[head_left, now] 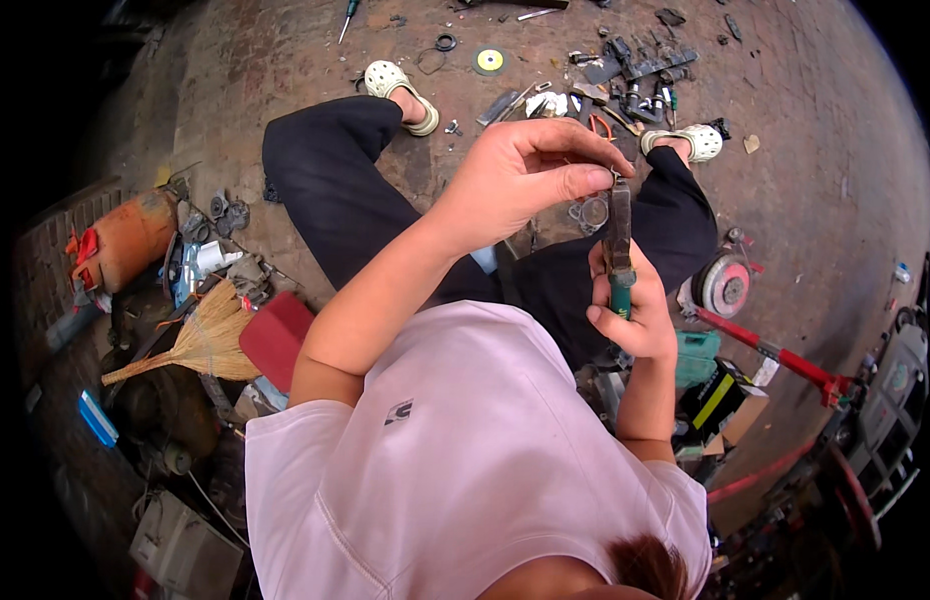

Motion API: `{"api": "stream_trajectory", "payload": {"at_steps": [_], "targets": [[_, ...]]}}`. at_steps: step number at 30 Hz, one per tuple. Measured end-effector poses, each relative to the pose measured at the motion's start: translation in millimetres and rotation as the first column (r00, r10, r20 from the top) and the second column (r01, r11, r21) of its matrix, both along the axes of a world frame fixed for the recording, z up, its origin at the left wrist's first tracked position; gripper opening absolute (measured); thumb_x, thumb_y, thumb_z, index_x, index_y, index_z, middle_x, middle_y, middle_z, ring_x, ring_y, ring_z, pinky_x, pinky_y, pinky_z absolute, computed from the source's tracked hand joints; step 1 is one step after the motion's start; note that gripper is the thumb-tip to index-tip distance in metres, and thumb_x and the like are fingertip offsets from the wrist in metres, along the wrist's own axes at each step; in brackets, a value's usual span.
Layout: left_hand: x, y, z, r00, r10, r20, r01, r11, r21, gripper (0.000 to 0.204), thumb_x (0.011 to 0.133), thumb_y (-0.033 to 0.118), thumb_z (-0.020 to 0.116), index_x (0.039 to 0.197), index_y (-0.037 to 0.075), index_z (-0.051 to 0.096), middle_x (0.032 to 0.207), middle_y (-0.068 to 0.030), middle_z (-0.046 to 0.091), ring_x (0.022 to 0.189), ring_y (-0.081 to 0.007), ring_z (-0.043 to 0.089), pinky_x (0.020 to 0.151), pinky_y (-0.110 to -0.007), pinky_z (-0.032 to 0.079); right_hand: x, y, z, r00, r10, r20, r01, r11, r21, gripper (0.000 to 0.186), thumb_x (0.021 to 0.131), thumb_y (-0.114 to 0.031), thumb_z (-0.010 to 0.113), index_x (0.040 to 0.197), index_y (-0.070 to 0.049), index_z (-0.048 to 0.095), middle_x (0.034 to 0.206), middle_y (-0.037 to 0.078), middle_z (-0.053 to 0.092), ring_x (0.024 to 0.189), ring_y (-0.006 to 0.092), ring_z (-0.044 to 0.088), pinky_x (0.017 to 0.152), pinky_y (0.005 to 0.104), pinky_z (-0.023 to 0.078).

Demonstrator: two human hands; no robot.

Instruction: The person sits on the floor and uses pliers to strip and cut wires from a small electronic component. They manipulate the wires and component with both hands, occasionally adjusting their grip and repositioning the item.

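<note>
My right hand [640, 300] is wrapped round the green grips of a pair of pliers [618, 225], which point away from me with dark metal jaws. Thumb and fingers of my left hand [525, 175] are pinched together right at the tip of those jaws. A small, thin metallic bit shows there between the fingertips, too small to name. Both hands are raised over my lap, between my spread knees. Whether the jaws grip the small bit I cannot tell.
Scattered on the brick floor ahead are metal parts and tools [640, 75], a yellow-centred disc [490, 61] and a screwdriver [349, 15]. To the left lie a straw broom [210, 335] and an orange cylinder [135, 240]. A red long-handled jack [775, 352] and a green case [697, 357] are at right.
</note>
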State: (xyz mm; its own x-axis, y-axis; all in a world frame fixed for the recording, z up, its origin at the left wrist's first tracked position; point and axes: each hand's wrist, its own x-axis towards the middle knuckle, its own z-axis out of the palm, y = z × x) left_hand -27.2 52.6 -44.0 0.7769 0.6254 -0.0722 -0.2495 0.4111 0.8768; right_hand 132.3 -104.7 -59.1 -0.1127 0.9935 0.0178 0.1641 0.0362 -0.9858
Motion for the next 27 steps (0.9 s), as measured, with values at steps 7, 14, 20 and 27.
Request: {"api": "stream_trajectory", "payload": {"at_steps": [7, 14, 20, 27], "targets": [[2, -3, -4, 0.998, 0.051, -0.021, -0.054, 0.977, -0.208, 0.016, 0.086, 0.005, 0.067, 0.100, -0.002, 0.065, 0.092, -0.0069, 0.065, 0.080, -0.0131, 0.061, 0.073, -0.026, 0.051, -9, -5, -8, 0.883, -0.026, -0.468, -0.012, 0.997, -0.077, 0.023, 0.066, -0.019, 0.067, 0.059, -0.005, 0.050, 0.109, 0.020, 0.050, 0.085, 0.0224, 0.050, 0.074, 0.0330, 0.042], [5, -5, -5, 0.993, 0.114, -0.015, -0.114, 0.971, -0.211, 0.013, 0.085, 0.004, 0.067, 0.096, -0.003, 0.065, 0.089, -0.0067, 0.064, 0.079, -0.0135, 0.061, 0.073, -0.027, 0.051, -7, -2, -4, 0.938, -0.012, -0.347, 0.000, 0.999, -0.034, 0.019, 0.064, -0.012, 0.066, 0.060, -0.004, 0.049, 0.107, 0.020, 0.050, 0.087, 0.0234, 0.050, 0.075, 0.0326, 0.042], [6, -8, 0, 0.970, 0.235, -0.061, -0.235, 0.972, 0.003, 0.012, 0.081, -0.004, 0.068, 0.092, -0.004, 0.066, 0.092, -0.0066, 0.062, 0.082, -0.0131, 0.060, 0.077, -0.026, 0.050, -11, -3, -5, 0.987, -0.059, -0.147, 0.060, 0.998, -0.002, 0.023, 0.068, -0.017, 0.066, 0.060, -0.003, 0.050, 0.108, 0.022, 0.050, 0.085, 0.0232, 0.050, 0.071, 0.0334, 0.042], [4, -8, 1, 0.957, 0.268, -0.110, -0.242, 0.949, 0.205, 0.016, 0.079, -0.006, 0.069, 0.095, -0.004, 0.068, 0.095, -0.0073, 0.061, 0.090, -0.0130, 0.059, 0.080, -0.024, 0.050, -12, -1, -6, 0.991, -0.125, -0.037, 0.127, 0.990, 0.057, 0.019, 0.069, -0.012, 0.064, 0.065, -0.002, 0.048, 0.084, 0.014, 0.049, 0.077, 0.0241, 0.051, 0.069, 0.0336, 0.043]]}}
